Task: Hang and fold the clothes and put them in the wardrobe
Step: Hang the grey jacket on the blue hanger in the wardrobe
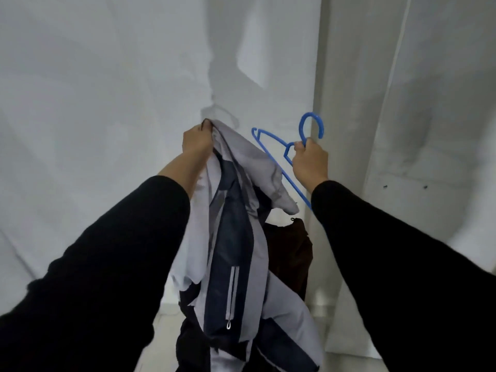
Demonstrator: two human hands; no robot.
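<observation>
A grey and navy jacket [236, 237] with a zipped pocket hangs in front of me, bunched at its top in my left hand [197, 139]. My right hand [311, 163] grips a blue plastic hanger [271, 142] just below its hook, which points up. One hanger arm runs left behind the jacket's grey upper fold; the other slants down past my right wrist. The hanger is outside the jacket, touching or just behind its edge. Both my arms wear black sleeves.
White fabric walls of the wardrobe [107, 103] fill the background, with a vertical white panel edge [319, 76] on the right. A dark brown garment [290, 253] hangs behind the jacket. Pale floor [166, 326] shows below.
</observation>
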